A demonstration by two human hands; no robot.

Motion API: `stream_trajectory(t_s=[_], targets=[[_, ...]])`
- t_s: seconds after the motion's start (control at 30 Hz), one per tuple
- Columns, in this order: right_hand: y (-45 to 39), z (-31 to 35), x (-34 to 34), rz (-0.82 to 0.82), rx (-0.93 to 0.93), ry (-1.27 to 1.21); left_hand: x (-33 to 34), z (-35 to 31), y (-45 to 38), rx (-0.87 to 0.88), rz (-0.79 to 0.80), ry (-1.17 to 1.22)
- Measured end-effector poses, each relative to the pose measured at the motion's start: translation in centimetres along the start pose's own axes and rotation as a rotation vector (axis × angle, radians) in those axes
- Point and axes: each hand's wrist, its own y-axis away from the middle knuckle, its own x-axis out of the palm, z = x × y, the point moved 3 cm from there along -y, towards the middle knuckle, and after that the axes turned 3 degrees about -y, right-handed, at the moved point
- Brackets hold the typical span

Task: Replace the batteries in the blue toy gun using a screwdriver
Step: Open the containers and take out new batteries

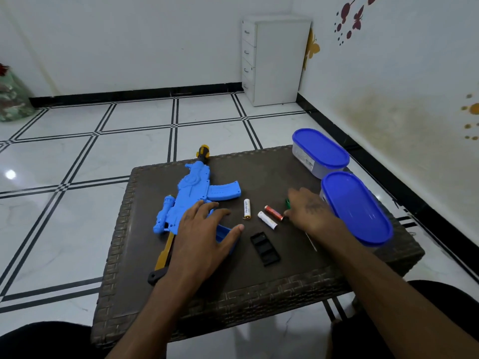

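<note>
On the table (259, 288) we count one toy gun (191, 195), three batteries (246, 209) lying just right of it, one black cover (265, 249) nearer us, one screwdriver (311, 242) and two blue-lidded tubs (321, 151) at its right edge.
</note>
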Motion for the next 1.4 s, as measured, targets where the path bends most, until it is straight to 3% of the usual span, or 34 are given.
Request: stream_trajectory(t_s=[0.13, 0.27, 0.4, 0.57, 0.73, 0.93, 1.07, 1.13, 1.23, 1.33, 1.4], targets=[[0.0, 0.1, -1.2, -0.001, -0.030, 0.022, -0.4, -0.8, -1.5, 0.055, -0.009, 0.025], [-1.2, 0.0, -5.5, -0.241, -0.124, 0.028, -0.7, -2.4, -3.7, 0.098, -0.064, 0.062], [-4.9, -2.3, -8.9, -0.418, -0.005, 0.107, -0.9, -4.6, -6.3, 0.141, -0.056, 0.079], [-9.8, -7.0, -8.4, -0.167, 0.227, 0.088, -0.2, -7.0, -9.0, 0.193, -0.013, 0.063], [-12.1, -7.4, -9.1, 0.020, 0.074, -0.027, 0.9, -7.5, -10.9, 0.209, 0.017, 0.071], [-13.9, -6.6, -9.0, 0.229, -0.320, -0.131, 2.1, -7.8, -14.0, 0.160, 0.044, 0.081], [-13.8, -7.1, -9.7, 0.276, -0.377, -0.100, 3.0, -7.9, -16.6, 0.128, 0.127, 0.040], [-13.5, -7.8, -10.0, 0.279, -0.363, -0.201, 3.6, -8.4, -18.0, 0.119, 0.212, 0.000], [-13.1, -8.8, -10.0, 0.177, -0.243, -0.489, 4.4, -8.9, -19.8, 0.133, 0.301, -0.049], [-13.5, -10.2, -9.4, -0.058, -0.043, -0.307, 4.7, -8.9, -20.1, 0.129, 0.310, -0.128], [-13.4, -10.8, -8.8, -0.152, 0.089, -0.245, 4.3, -9.1, -19.6, 0.120, 0.221, -0.243]])
